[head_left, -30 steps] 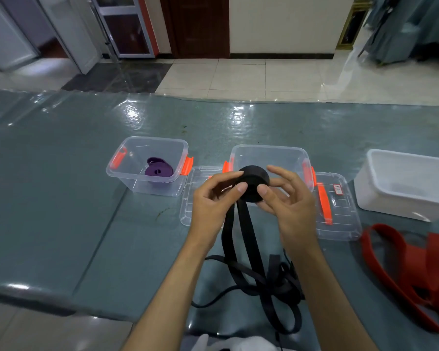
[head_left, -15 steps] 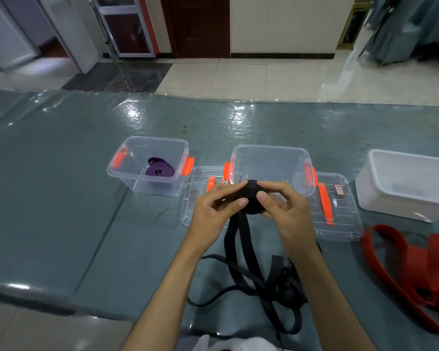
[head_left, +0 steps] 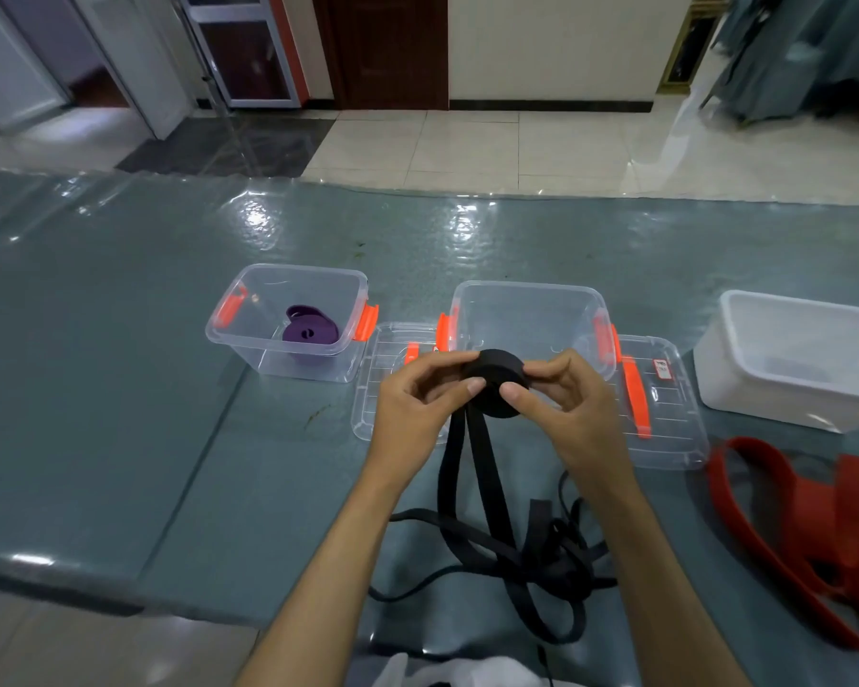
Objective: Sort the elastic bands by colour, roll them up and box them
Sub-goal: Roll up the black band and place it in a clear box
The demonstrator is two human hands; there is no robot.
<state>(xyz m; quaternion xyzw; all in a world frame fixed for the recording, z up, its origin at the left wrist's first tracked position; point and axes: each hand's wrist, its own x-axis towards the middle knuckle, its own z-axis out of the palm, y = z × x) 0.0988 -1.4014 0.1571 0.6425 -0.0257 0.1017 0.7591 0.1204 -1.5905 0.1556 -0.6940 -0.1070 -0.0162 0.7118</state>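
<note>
black roll (head_left: 496, 384) higher now — both hands

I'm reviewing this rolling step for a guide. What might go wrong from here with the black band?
1. The black roll is held only at fingertips by the left hand and right hand; a slipped grip would likely let it spring loose.
2. The unrolled black tail lies tangled on the table, so it may snag or twist as it feeds in.

Open clear box (head_left: 531, 309) — just beyond hands (head_left: 492, 404)
</note>
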